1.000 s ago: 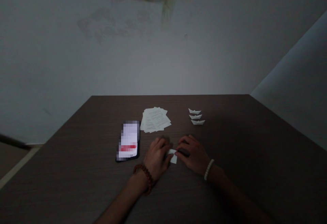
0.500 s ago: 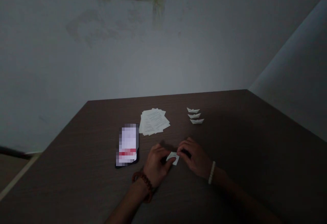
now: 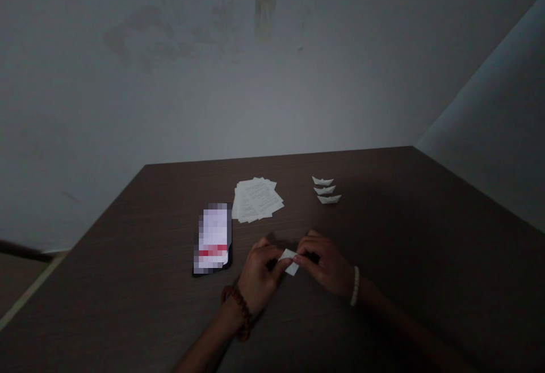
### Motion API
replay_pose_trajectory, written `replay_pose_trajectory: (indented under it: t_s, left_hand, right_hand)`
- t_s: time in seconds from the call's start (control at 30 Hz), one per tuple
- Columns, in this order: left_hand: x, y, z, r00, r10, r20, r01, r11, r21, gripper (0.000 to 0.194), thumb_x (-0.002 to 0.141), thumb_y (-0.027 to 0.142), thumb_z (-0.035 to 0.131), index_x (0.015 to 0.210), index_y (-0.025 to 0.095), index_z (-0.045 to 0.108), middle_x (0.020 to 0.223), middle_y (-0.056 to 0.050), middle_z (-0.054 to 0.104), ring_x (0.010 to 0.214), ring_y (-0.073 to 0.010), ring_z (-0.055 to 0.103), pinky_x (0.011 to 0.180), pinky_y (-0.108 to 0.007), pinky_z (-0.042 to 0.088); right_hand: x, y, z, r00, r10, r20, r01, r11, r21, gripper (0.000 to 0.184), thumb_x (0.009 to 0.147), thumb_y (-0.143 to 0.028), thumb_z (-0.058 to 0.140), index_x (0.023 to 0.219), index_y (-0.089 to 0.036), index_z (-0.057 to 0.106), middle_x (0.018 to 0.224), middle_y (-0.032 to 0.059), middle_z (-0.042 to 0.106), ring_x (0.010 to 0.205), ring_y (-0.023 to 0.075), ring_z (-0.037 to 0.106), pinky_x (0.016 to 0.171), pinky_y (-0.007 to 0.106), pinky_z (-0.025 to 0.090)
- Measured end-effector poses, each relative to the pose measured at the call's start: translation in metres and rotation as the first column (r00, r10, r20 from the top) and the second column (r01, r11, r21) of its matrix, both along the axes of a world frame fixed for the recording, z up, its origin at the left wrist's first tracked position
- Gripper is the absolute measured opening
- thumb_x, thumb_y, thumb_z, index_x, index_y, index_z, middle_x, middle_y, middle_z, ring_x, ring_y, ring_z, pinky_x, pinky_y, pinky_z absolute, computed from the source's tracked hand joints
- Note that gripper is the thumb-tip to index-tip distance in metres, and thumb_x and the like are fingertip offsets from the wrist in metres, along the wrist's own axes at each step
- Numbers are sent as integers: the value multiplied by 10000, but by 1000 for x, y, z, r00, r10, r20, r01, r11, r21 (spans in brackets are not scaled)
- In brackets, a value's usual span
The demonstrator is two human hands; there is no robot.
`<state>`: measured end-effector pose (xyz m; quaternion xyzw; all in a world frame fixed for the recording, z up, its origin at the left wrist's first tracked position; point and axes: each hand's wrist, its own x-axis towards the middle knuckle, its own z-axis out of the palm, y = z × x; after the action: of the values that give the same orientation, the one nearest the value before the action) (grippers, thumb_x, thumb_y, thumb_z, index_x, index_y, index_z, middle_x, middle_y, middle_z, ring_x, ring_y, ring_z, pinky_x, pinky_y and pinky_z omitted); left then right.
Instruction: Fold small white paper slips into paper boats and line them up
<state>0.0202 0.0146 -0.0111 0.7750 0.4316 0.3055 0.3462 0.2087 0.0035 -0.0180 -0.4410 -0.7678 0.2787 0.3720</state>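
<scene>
A small folded piece of white paper (image 3: 291,269) is pinched between both hands, just above or on the dark table. My left hand (image 3: 260,273) grips its left side, thumb and fingers closed. On the opposite side my right hand (image 3: 323,262) pinches the paper's right edge, with the thumb laid over it. Part of the paper is hidden under the thumbs. Beyond my right hand lie three small white paper boats (image 3: 328,199) in a short column.
A loose stack of printed paper sheets (image 3: 258,200) lies behind my left hand. Left of it is a phone (image 3: 213,239) with a lit, blurred screen. The brown wooden table (image 3: 149,305) meets a grey wall (image 3: 272,106) at its far edge.
The view has tilted slightly. The paper has turned from squarish to a more diamond-like angle between my hands, and both thumbs now lie over its middle. Boats, sheets and phone stay put.
</scene>
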Motion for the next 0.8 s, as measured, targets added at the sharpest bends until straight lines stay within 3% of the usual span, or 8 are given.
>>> replay_pose_trajectory:
  t_s: [0.1,0.27,0.4,0.6,0.8]
  left_hand:
    - [-1,0,0,1000,16,6,-16,1000,-2,266,852,335,601,660,162,665,665,-22,551,704,-169,501,644,-276,374]
    - [-4,1,1,998,-58,19,57,998,31,314,873,327,576,612,163,634,574,-5,550,693,-165,474,660,-279,357]
    - [-6,2,2,996,-82,24,82,997,7,301,893,318,542,663,171,667,613,-16,579,702,-168,493,680,-290,368]
    - [-8,2,2,999,-15,43,13,998,61,287,864,335,585,647,172,677,607,-23,569,685,-169,502,636,-279,380]
    - [-11,4,1,998,-11,64,4,994,111,277,842,344,625,628,171,661,589,-18,587,672,-165,505,618,-277,394]
  right_hand:
    - [1,-1,3,1000,1,-16,-1,1000,-22,223,881,-244,570,670,-172,575,655,7,597,699,153,502,668,286,364]
    - [2,0,2,1000,-1,-22,0,998,-58,219,869,-244,578,662,-174,576,641,7,584,702,157,492,647,280,356]
    - [3,0,2,999,3,-34,-5,999,-47,238,870,-253,565,646,-174,560,621,3,557,680,154,477,639,284,349]
    - [5,0,3,998,-11,-65,7,998,-60,236,863,-266,586,644,-181,570,637,7,581,701,157,496,639,283,367]
    - [6,3,1,996,-33,-77,37,998,43,131,809,-219,667,693,-186,614,675,1,638,681,141,530,682,294,393]
